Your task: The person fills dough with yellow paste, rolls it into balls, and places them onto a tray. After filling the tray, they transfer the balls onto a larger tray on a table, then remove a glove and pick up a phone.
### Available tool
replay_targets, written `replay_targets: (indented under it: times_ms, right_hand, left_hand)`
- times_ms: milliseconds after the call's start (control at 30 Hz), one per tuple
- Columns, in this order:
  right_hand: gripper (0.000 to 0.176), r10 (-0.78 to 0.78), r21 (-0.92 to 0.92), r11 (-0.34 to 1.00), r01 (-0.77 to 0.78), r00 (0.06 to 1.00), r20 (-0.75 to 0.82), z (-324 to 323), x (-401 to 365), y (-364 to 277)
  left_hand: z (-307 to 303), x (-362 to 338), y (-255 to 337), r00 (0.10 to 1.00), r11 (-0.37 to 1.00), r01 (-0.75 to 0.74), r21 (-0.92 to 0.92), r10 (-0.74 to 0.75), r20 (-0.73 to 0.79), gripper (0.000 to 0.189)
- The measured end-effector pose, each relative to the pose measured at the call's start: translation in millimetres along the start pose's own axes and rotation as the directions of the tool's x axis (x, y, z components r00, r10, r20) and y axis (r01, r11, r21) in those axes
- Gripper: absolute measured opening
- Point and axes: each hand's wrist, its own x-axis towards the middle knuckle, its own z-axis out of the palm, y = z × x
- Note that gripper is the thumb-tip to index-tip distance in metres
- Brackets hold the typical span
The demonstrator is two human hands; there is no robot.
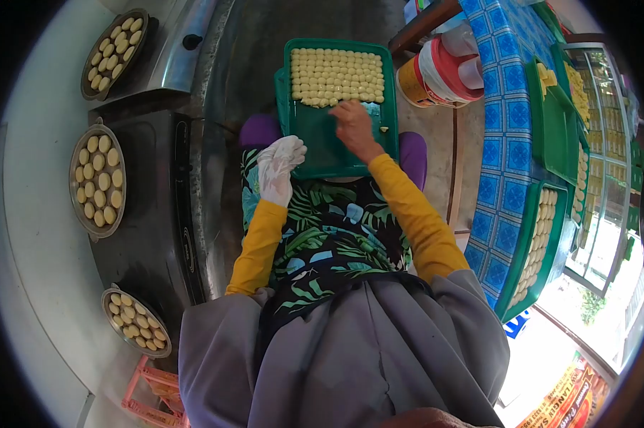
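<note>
A green tray (pixel 322 153) lies across my lap, its far part filled with rows of small pale dough balls (pixel 336 75). My right hand (pixel 355 128), bare, is over the tray at the near edge of the rows, fingers bent together; whatever they may hold is too small to make out. A small yellowish piece (pixel 384 129) lies near the tray's right side. At the tray's left edge, my left hand (pixel 282 160) wears a clear plastic glove, and its fingers are curled closed. Any content of that hand is hidden.
Three round pans of pale dough pieces (pixel 98 177) stand at the left, by a dark stove (pixel 140 207). A blue checked table (pixel 504 150) at the right bears green trays (pixel 511 303). A red-lidded bucket (pixel 436 75) stands beside it.
</note>
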Motion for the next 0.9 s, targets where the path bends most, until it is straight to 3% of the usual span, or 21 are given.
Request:
replay_targets:
  times_ms: [67,100,167,267,400,433,467,500,533,567,600,667,700,767,800,833,900]
  right_hand:
    - [0.019,-0.159,0.124,0.975,0.182,0.971,-0.178,24.4,23.0,-13.4]
    - [0.019,-0.165,0.134,0.972,0.191,0.97,-0.18,31.8,30.0,-16.4]
    - [0.015,-0.318,-0.17,0.94,0.297,0.941,-0.114,45.2,43.6,-22.7]
    - [0.013,-0.396,-0.276,0.882,0.382,0.918,0.005,51.7,54.5,-21.0]
    - [0.01,-0.414,-0.236,0.886,0.399,0.91,-0.017,54.6,66.9,-22.1]
    - [0.008,-0.224,0.004,0.974,0.225,0.971,-0.082,55.9,68.3,-24.1]
    - [0.007,-0.014,0.252,0.967,0.038,0.995,-0.096,57.0,69.1,-25.7]
    - [0.007,-0.015,0.252,0.967,0.039,0.995,-0.096,43.8,65.9,-30.8]
    - [0.009,0.225,0.695,0.665,-0.271,0.961,0.16,16.9,56.0,-39.1]
    - [0.01,0.28,0.837,0.121,-0.533,0.828,0.486,-3.0,44.4,-41.9]
    - [0.01,0.282,0.833,0.12,-0.54,0.823,0.493,-10.4,30.1,-36.2]
    - [0.01,0.35,0.686,0.201,-0.7,0.705,0.617,-20.2,0.6,-15.7]
    - [0.01,0.362,0.682,0.194,-0.705,0.698,0.618,-16.5,-13.2,-1.7]
    - [0.012,0.486,0.598,0.329,-0.731,0.674,0.557,-2.8,-34.5,27.2]
    - [0.016,0.541,0.514,0.473,-0.716,0.696,0.471,-3.9,-39.0,32.3]
    - [0.016,0.546,0.515,0.47,-0.717,0.695,0.469,-4.3,-43.1,36.1]
    - [0.015,0.512,0.375,0.655,-0.656,0.75,0.418,-5.9,-45.3,41.1]
  left_hand:
    - [7.4,-3.2,3.1,0.998,1.0,0.019,-0.025,-0.018,0.062,0.056]
    - [9.6,-5.3,6.9,0.999,1.0,0.013,-0.021,-0.012,0.051,0.056]
    - [12.8,-9.7,15.7,0.998,0.999,0.025,-0.036,-0.023,0.053,0.056]
    - [7.6,-12.8,19.8,0.999,0.999,-0.011,-0.045,0.012,0.03,0.057]
    - [3.8,-12.2,14.8,1.0,0.999,-0.006,-0.037,0.006,-0.004,0.059]
    - [3.9,-12.6,14.1,1.0,0.999,-0.005,-0.039,0.005,-0.005,0.059]
    - [4.1,-13.0,13.3,1.0,0.999,-0.011,-0.045,0.011,0.005,0.058]
    - [4.3,-12.0,13.5,1.0,0.999,-0.018,-0.05,0.019,0.015,0.057]
    - [5.1,-11.1,14.2,1.0,0.998,-0.018,-0.053,0.018,0.011,0.057]
    - [6.8,-10.7,15.0,1.0,0.998,-0.01,-0.061,0.009,-0.017,0.053]
    - [8.4,-11.7,14.3,0.999,0.998,0.001,-0.069,-0.004,-0.044,0.05]
    - [14.4,-4.8,9.2,0.995,0.999,0.034,-0.038,-0.037,-0.093,0.041]
    - [17.8,-2.5,6.4,0.988,0.998,0.064,0.0,-0.063,-0.138,0.032]
    - [24.2,-0.1,1.5,0.99,0.993,0.099,0.061,-0.092,-0.112,0.032]
    - [27.2,0.7,-0.5,0.99,0.986,0.116,0.122,-0.105,-0.094,0.032]
    - [30.0,-0.6,-2.2,0.99,0.985,0.118,0.125,-0.107,-0.089,0.032]
    - [35.3,-1.4,-5.8,0.989,0.982,0.126,0.138,-0.113,-0.098,0.033]
